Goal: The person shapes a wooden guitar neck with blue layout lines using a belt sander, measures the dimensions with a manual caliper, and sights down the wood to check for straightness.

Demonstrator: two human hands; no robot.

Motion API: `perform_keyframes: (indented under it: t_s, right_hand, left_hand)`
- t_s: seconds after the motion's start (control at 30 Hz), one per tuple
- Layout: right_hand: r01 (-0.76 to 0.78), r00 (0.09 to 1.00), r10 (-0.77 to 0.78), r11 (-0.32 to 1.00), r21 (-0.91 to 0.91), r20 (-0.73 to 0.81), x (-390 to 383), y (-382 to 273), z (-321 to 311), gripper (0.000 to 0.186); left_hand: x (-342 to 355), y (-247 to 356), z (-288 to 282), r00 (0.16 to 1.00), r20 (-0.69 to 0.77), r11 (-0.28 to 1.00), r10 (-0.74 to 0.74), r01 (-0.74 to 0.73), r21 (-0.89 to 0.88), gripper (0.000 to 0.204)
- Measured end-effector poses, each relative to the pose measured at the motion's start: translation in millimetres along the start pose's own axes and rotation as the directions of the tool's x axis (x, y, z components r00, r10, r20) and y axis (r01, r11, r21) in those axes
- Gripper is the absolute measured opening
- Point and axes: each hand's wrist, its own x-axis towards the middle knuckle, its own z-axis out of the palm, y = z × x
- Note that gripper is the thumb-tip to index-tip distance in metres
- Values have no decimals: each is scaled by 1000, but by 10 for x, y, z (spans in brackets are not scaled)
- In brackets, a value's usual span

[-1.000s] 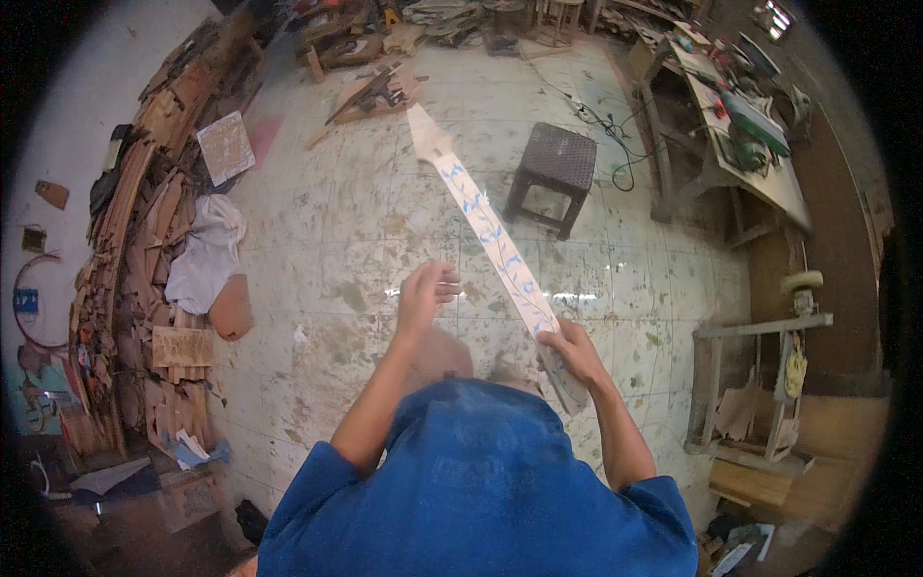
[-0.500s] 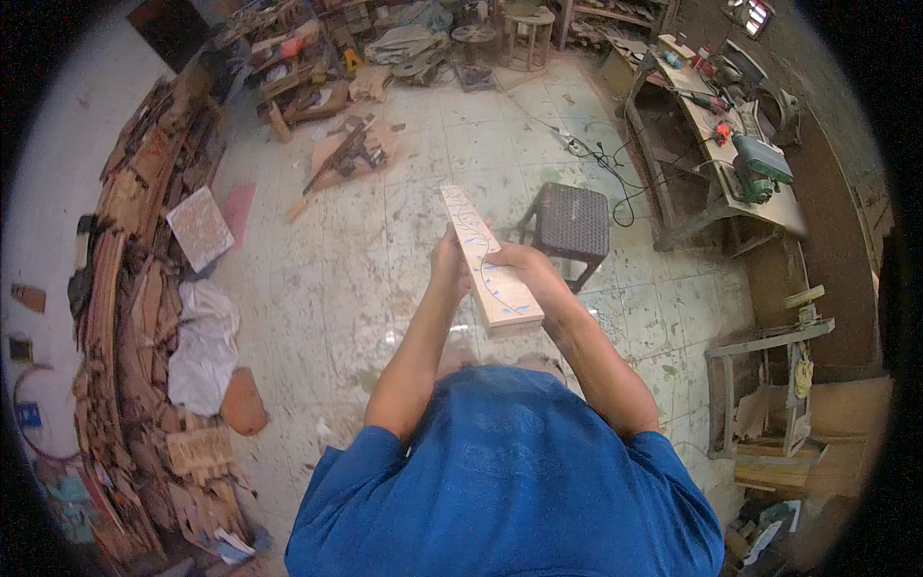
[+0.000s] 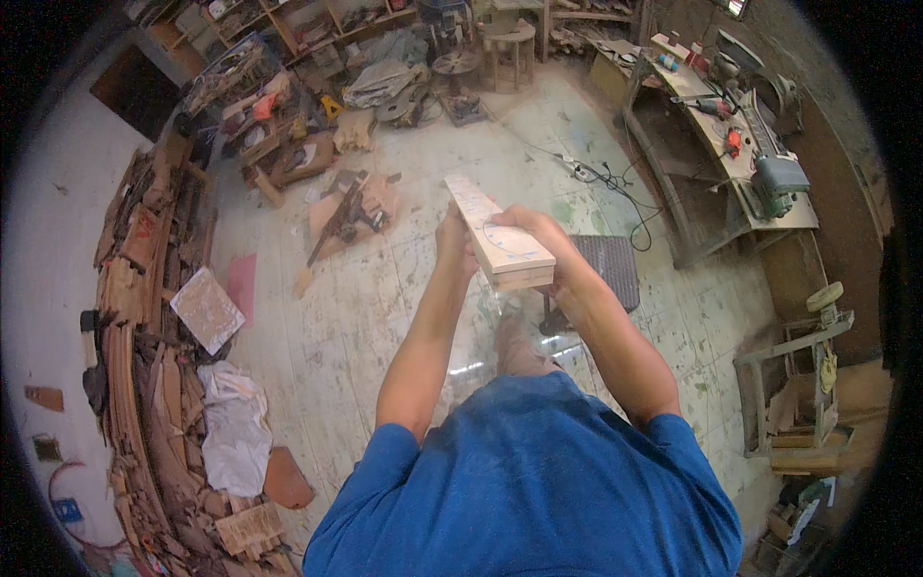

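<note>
From here I see the board (image 3: 510, 248) held up before the person, above the floor (image 3: 385, 317). The right hand (image 3: 538, 231) is closed on its right edge, thumb on the marked face; the left hand (image 3: 452, 237) curls around the left edge, fingers mostly hidden. A dark stool (image 3: 615, 267) stands partly behind the right forearm.

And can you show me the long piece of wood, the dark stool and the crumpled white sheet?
Long piece of wood (image 3: 496, 239), head view: its marked top face.
Dark stool (image 3: 611, 264), head view: its seat.
Crumpled white sheet (image 3: 236, 429), head view: its middle.
</note>
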Motion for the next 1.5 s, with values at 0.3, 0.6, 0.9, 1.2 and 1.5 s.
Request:
perform_keyframes:
  t_s: [0.3, 0.6, 0.9, 1.2, 1.5]
  right_hand:
    - [102, 995, -102, 994, 44, -6, 1450, -1126, -330, 51]
    - [152, 988, -145, 977, 152, -56, 2738, -2187, -899, 37]
    - [176, 931, -186, 983, -61, -315, 3669, -2776, -2058, 36]
    - [-85, 741, -212, 911, -403, -637, 3931, -2542, -2715, 49]
    - [-85, 806, -192, 898, -431, -560, 4234, -3140, -3629, 51]
  left_hand:
    - [1849, 513, 374, 997, 59, 999, -49, 48, 8, 53]
    - [3581, 590, 804, 991, 50, 991, -124, 121, 48, 56]
    - [5323, 266, 1213, 881, 241, 913, -408, 398, 91, 63]
    - [6321, -146, 1147, 713, 266, 761, -649, 610, 220, 47]
    - [7114, -660, 1492, 645, 91, 648, -759, 733, 204, 48]
